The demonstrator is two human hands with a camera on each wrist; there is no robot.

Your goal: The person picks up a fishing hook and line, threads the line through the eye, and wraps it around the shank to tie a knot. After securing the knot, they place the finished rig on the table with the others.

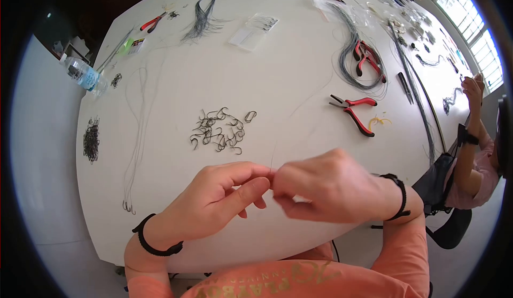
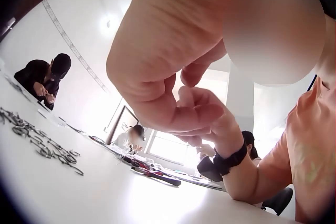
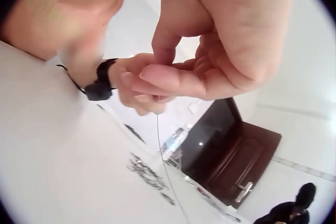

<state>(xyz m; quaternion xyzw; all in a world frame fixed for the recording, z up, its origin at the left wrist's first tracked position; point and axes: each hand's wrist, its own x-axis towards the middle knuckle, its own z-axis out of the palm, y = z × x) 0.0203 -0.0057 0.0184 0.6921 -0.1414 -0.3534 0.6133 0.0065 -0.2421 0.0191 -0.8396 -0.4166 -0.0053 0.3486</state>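
My two hands meet near the table's front edge. The left hand [image 1: 227, 196] pinches a thin fishing line [image 3: 159, 129] between thumb and fingers; its end trails from the fingertips, down across the right wrist view. Against those fingertips, the right hand [image 1: 328, 186], slightly blurred, has its fingers curled and pinches at the same line. Whatever else lies between the fingertips is hidden. Just beyond the hands, a loose pile of dark fish hooks [image 1: 218, 130] lies on the white table [image 1: 288, 92].
To the left lie looped lines with hooks [image 1: 128, 206], a dark heap of small pieces [image 1: 91, 140] and a water bottle [image 1: 85, 76]. On the right are red-handled pliers [image 1: 355, 111], a coil of line [image 1: 344, 65] and a seated person [image 1: 470, 164].
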